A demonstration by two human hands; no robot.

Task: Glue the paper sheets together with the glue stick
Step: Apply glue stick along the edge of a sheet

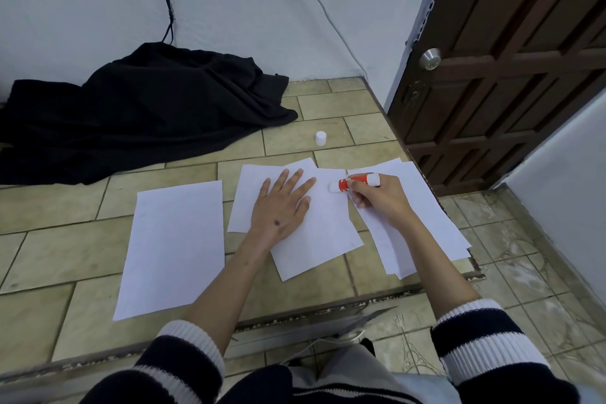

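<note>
Paper sheets lie on a tiled table (82,256). Nearest, at 9 o'clock of the hands, a single sheet (173,249) lies apart. The centre sheet (323,233) overlaps another beneath it; the left hand (282,203) lies flat on it, fingers spread, gripping nothing. At 3 o'clock, over a stack of sheets (426,220), the right hand (377,195) is curled around the red glue stick (352,183), white tip touching the centre sheet's far right edge. At 12 o'clock, well apart, the white cap (321,138) stands upright. At 10 o'clock lies black cloth (137,111).
</note>
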